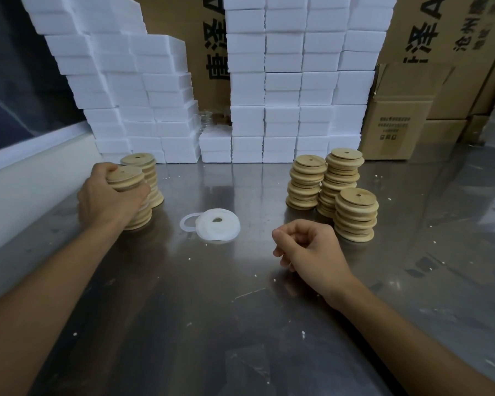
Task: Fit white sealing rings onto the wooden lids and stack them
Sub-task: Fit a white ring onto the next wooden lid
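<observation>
Left hand (109, 195): fingers and thumb curled round the upper lids of the near left stack (132, 195) — holding them from the side.
Right hand (306, 247): fingers curled in loosely over the table (183, 324), holding nothing that shows.
Rings (217, 228): a small white pile on the table between the two hands; one loose ring (189, 222) lies just beside it on the left.
Left stacks: two, the far left stack (145, 172) touching the near one.
Right stacks (333, 192): three stacks of wooden lids, close together, well apart from the rings.
Behind: white foam blocks (283, 90) piled along the back — cardboard boxes (397, 124) at right.
</observation>
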`<move>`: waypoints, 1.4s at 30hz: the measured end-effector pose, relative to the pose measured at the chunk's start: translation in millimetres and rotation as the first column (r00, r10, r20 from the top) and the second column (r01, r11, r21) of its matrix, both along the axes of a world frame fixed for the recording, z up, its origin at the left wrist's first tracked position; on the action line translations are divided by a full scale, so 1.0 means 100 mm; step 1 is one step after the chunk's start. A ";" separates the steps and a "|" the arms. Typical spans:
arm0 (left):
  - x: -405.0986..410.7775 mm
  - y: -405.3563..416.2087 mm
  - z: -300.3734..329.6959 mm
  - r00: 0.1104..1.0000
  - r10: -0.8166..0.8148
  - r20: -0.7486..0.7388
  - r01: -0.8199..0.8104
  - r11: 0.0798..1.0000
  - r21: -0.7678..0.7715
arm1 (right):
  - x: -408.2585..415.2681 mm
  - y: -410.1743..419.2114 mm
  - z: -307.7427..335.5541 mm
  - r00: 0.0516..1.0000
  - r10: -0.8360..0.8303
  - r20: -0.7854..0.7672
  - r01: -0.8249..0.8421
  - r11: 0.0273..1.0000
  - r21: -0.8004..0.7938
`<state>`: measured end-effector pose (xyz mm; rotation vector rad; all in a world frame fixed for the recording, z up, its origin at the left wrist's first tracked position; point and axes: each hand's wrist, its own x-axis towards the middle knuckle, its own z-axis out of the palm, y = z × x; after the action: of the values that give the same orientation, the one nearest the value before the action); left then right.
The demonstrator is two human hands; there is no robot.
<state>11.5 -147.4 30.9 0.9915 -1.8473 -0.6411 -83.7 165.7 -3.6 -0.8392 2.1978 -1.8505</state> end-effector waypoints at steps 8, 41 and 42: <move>0.05 0.09 0.01 0.997 0.072 -0.002 -0.072 0.992 -0.107 | -0.01 0.05 0.05 0.980 -0.068 -0.188 0.064 0.998 -0.027; -0.24 0.69 -0.45 0.910 -0.124 0.396 0.140 0.990 -0.012 | -0.36 0.37 0.18 0.646 -0.467 -0.604 0.526 0.846 -0.091; -0.25 0.68 -0.44 0.910 -0.106 0.402 0.115 0.993 0.002 | -0.30 0.34 0.18 0.672 -0.434 -0.600 0.467 0.877 -0.113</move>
<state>-13.1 -79.0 -12.8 1.0684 -2.2802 -0.5078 -114.1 199.5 14.3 -1.0794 3.0916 -1.8830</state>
